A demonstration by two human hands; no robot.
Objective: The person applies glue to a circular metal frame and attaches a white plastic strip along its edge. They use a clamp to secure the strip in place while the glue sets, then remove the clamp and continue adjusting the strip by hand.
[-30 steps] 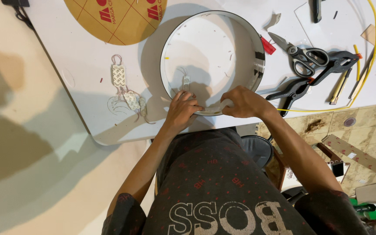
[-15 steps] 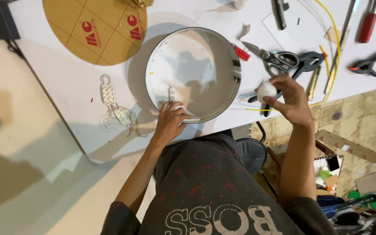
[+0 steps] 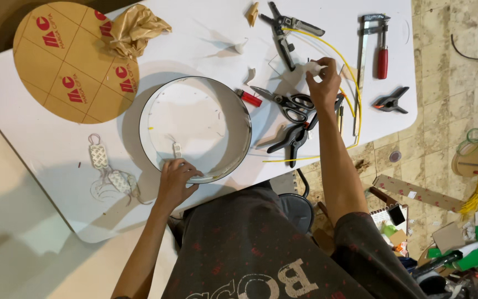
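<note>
- Left hand [image 3: 175, 180] grips the round hoop's [image 3: 239, 111] near rim, close to the white table's [image 3: 45, 182] front edge.
- Right hand [image 3: 323, 83] pinches a small white piece [image 3: 312, 68] above the scissors [image 3: 286, 102].

ring [image 3: 233, 105]: big round metal hoop, white inside, laid flat on the table's near edge
white wad [image 3: 312, 68]: small crumpled bit, pinched up over the scissors

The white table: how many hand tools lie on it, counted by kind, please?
Scissors: 1
Black spring clamps: 2
Bar clamp with red handle: 1
Grey pliers: 1
Total: 5
</note>
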